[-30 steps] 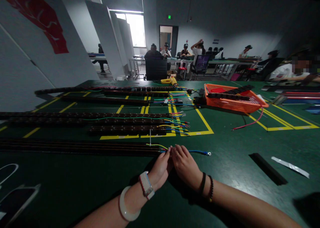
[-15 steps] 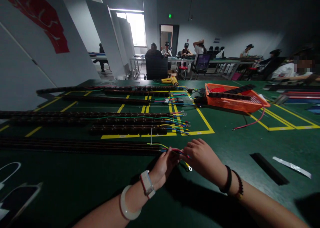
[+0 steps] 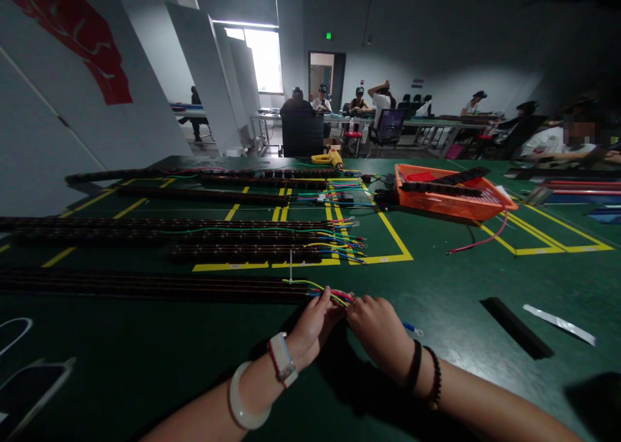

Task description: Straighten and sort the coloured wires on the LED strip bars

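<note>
Coloured wires in red, blue and yellow come out of the end of a long black sleeved cable bundle at the near side of the table. My left hand is closed around these wires just past the sleeve's end. Right beside it, my right hand has its fingers closed on the wires' further part. A blue ring terminal sticks out beyond the right hand. A thin white cable tie stands up from the bundle near its end. My fingers hide the middle of the wires.
More black cable bundles with ring-ended wires lie further back on the green table. An orange basket and a yellow heat gun stand behind. A black strip and a white strip lie at right. People sit at far tables.
My right hand has moved slightly down and left, nearer my left hand. A blue ring terminal now shows past it; the yellow one below is no longer visible. The left hand stays on the wires.
</note>
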A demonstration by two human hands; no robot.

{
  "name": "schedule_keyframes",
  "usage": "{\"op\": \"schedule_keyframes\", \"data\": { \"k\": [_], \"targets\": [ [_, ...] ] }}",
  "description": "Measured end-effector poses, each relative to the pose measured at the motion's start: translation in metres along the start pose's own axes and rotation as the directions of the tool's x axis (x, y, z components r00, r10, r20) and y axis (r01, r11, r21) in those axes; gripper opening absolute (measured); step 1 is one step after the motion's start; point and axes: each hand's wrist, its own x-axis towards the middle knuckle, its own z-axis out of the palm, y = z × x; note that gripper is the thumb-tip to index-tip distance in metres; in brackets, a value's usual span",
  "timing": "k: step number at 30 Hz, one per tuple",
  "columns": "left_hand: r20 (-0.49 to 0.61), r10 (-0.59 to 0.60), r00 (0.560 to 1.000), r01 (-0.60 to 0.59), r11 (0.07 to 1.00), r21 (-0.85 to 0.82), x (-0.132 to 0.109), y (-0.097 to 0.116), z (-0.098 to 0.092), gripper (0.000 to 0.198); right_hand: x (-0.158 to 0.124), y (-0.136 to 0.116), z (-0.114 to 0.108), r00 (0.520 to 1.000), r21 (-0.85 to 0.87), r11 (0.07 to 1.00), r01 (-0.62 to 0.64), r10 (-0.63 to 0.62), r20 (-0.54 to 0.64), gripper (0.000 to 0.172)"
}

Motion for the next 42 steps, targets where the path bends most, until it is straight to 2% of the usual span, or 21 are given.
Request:
{"op": "schedule_keyframes", "data": {
  "k": [5, 9, 12, 17, 21, 24, 27, 36, 42],
  "targets": [
    [-0.058, 0.034, 0.998, -0.036, 0.999, -0.036, -0.004, 0.0, 0.003, 0.024, 0.001, 0.023, -0.005, 0.995, 0.057, 0.998, -0.023, 0.028, -0.096, 0.013],
    [-0.025, 0.054, 0.998, -0.055, 0.998, -0.036, -0.004, -0.001, 0.003, 0.023, 0.013, 0.049, -0.006, 0.969, 0.1, 0.995, -0.02, 0.044, -0.245, 0.016],
    [-0.011, 0.046, 0.999, -0.046, 0.999, -0.001, -0.002, -0.001, 0.002, 0.018, 0.027, 0.065, 0.008, 0.953, 0.134, 0.991, 0.02, 0.022, -0.303, 0.015],
    [0.008, 0.036, 0.999, -0.036, 0.999, 0.029, -0.001, 0.0, 0.001, 0.017, 0.047, 0.082, 0.05, 0.917, 0.216, 0.974, 0.075, 0.018, -0.398, 0.014],
    [0.016, 0.026, 1.0, -0.026, 0.999, 0.035, -0.002, 0.002, 0.003, 0.018, 0.054, 0.09, 0.073, 0.911, 0.379, 0.907, 0.181, -0.009, -0.413, 0.015],
    [0.006, 0.023, 1.0, -0.023, 0.999, 0.039, -0.003, 0.002, 0.004, 0.019, 0.053, 0.096, 0.08, 0.905, 0.542, 0.805, 0.242, 0.014, -0.425, 0.017],
    [0.004, 0.02, 1.0, -0.02, 0.998, 0.051, -0.004, 0.003, 0.004, 0.019, 0.051, 0.1, 0.083, 0.907, 0.625, 0.739, 0.251, 0.046, -0.419, 0.023],
    [0.003, 0.012, 1.0, -0.013, 0.999, 0.045, -0.002, 0.001, 0.001, 0.019, 0.041, 0.107, 0.076, 0.916, 0.541, 0.785, 0.3, -0.079, -0.393, 0.019],
    [0.032, 0.014, 0.999, -0.015, 0.999, 0.042, -0.001, 0.001, -0.001, 0.019, 0.044, 0.109, 0.085, 0.899, 0.514, 0.81, 0.283, -0.037, -0.437, 0.016]
  ]
}}
